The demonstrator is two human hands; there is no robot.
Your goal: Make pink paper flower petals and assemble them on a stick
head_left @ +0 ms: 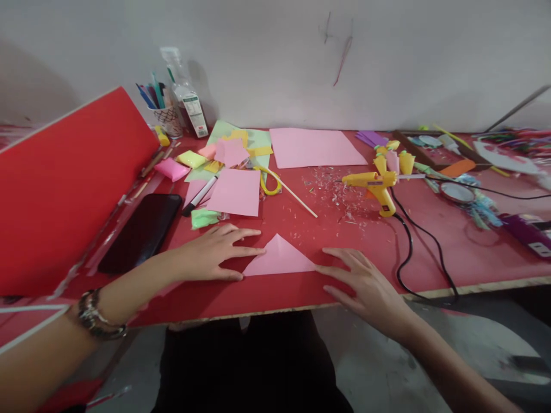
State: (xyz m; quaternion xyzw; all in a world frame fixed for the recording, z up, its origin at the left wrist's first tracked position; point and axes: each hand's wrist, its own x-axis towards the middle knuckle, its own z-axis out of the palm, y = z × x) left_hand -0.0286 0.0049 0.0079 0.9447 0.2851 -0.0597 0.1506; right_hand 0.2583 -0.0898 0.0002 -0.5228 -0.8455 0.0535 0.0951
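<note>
Sitting at a red table (pixel 430 252) pushed against a pale, scuffed wall (pixel 275 57), looking down over craft clutter. Having a yellow glue gun (pixel 379 186) with its black cord to the right, a dark phone (pixel 140 232) and a tilted red board (pixel 64 183) to the left, a big pink sheet (pixel 312 147) and a cup of pens (pixel 167 117) farther back.

Pinning a pink paper triangle (pixel 279 261) near the front edge, between both hands. Lying flat, long edge running left to right along the table's front, apex pointing away toward the wall.

Pressing the left hand (pixel 210 255) open and flat, fingers spread, at the triangle's left corner. Resting the right hand (pixel 365 284) open too, fingertips just touching the right corner, gripping nothing with either.
</note>
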